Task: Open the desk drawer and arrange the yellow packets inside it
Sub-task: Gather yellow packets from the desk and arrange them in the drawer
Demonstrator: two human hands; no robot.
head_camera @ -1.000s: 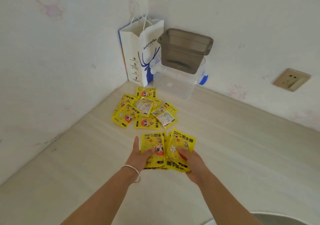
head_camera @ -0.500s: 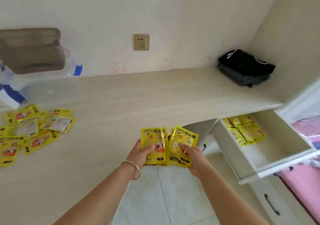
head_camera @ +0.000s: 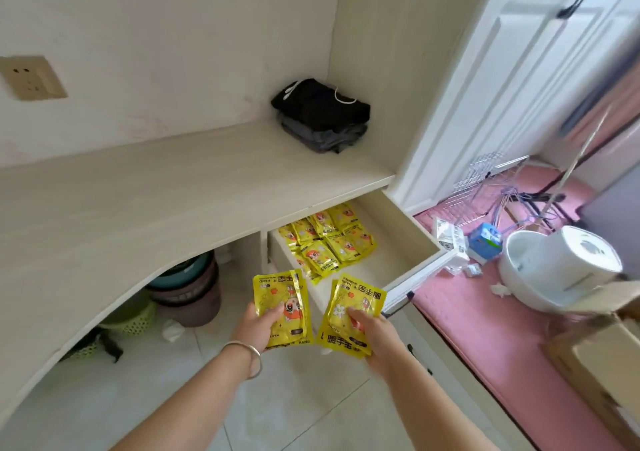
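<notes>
Left hand: the left hand [head_camera: 258,326] holds a small stack of yellow packets [head_camera: 282,306] upright over the floor, thumb laid across the front, fingers behind; a bangle [head_camera: 248,355] sits on the wrist.
Right hand: the right hand [head_camera: 375,336] holds a second stack of packets [head_camera: 349,306], tilted a little to the right, thumb on the front, fingers curled underneath.
Grip: both hands are closed around packets; the two stacks are just beside each other and do not touch.
Drawer: the drawer [head_camera: 412,228] stands pulled out from under the right end of the table [head_camera: 145,201], just beyond the held packets.
Packets in drawer: a cluster of yellow packets [head_camera: 327,242] lies flat at the back left of the drawer, overlapping one another; the front part of the drawer floor is bare.
On the table: folded dark clothes [head_camera: 320,114] lie in the far right corner against the wall.
Wall: a socket [head_camera: 29,78] is at the far left.
Under the table: stacked basins [head_camera: 188,291] and a green basket [head_camera: 133,320] stand on the tiled floor.
Right side: a pink mat [head_camera: 485,339] carries a white appliance [head_camera: 557,270], a blue box [head_camera: 485,242] and a wire rack [head_camera: 485,180].
</notes>
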